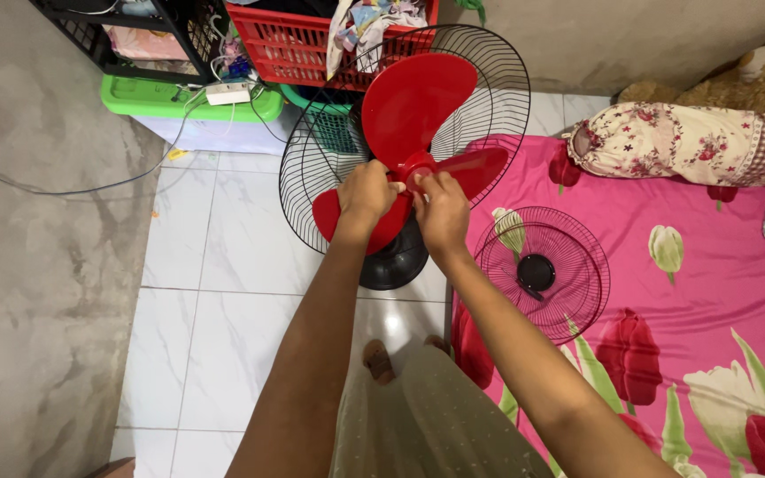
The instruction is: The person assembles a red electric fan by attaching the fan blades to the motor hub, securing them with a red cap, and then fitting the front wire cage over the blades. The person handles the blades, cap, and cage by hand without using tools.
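Over white floor tiles, both at the hub of the red fan blade (418,119): left hand (367,196) closed on a lower blade, right hand (442,211) pinched at the centre (cap hidden under fingers). Mounted inside rear grille (312,168). Could slip and nick knuckles on wire. Front grille (542,273) lying apart on pink sheet (719,292); fan base mostly hidden.

red fan blade (418,111) | three-lobed, mounted in black wire rear guard (489,62) | tilted, over white tiles
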